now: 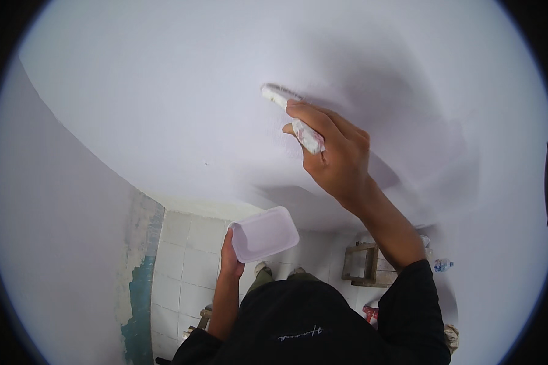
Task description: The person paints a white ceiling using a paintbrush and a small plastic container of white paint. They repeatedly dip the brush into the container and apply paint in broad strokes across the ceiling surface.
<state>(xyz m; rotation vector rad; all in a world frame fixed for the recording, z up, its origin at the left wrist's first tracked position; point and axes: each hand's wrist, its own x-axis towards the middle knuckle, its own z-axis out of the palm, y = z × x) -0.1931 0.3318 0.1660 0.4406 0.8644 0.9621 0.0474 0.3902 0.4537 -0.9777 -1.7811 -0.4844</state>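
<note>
My right hand is closed round the handle of a paint-smeared white paintbrush, raised in front of the pale lilac wall. The brush's dark-edged head appears to touch the wall, and its bristles are only partly visible. Lower down, my left hand grips the left side of a shallow rectangular plastic tub with rounded corners. Pale lilac paint seems to lie inside the tub. Most of the left fingers are hidden beneath it.
A small wooden stool or crate stands on the floor to the right, with a plastic bottle beyond it. Something red lies nearer. White tiles cover the floor; the left wall has a bare teal patch.
</note>
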